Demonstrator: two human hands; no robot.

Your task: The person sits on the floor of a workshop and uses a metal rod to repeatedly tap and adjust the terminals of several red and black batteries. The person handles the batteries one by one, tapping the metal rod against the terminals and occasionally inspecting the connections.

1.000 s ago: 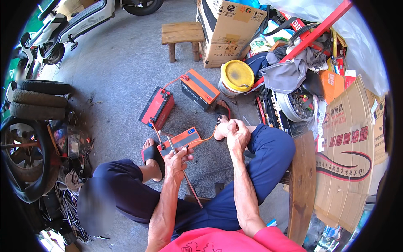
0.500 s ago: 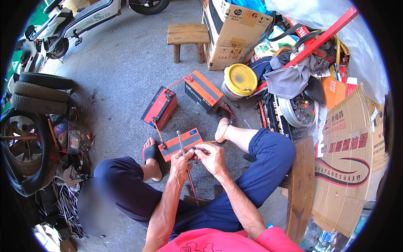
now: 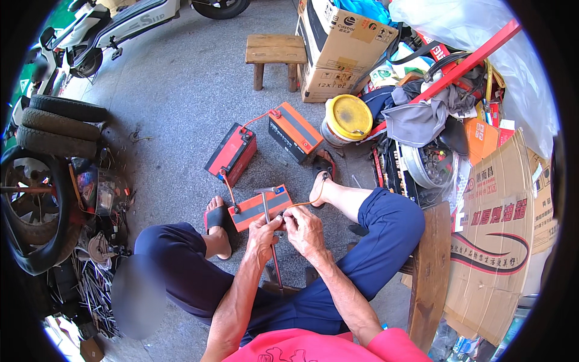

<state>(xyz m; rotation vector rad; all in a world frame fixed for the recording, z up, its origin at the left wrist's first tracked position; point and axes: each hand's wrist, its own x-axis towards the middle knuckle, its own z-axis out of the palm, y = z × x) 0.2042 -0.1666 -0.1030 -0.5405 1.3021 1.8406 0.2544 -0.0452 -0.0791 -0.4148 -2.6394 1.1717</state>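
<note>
Lettering (image 3: 496, 209) on cardboard sheet (image 3: 485, 295), carton (image 3: 339, 53), scooter (image 3: 134, 28)

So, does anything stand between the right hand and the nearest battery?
Nothing visible blocks the right hand from the right end of the battery. Further left, the rod, in the left hand, crosses in front of it in this view.

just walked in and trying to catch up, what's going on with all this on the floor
A seated person has a long metal tool in the left hand, its top over the near orange battery. The right hand is close beside it, at an orange wire; its exact grip is hidden. One short cable links that battery to the red battery, and another links that to the far orange-topped battery.
</note>
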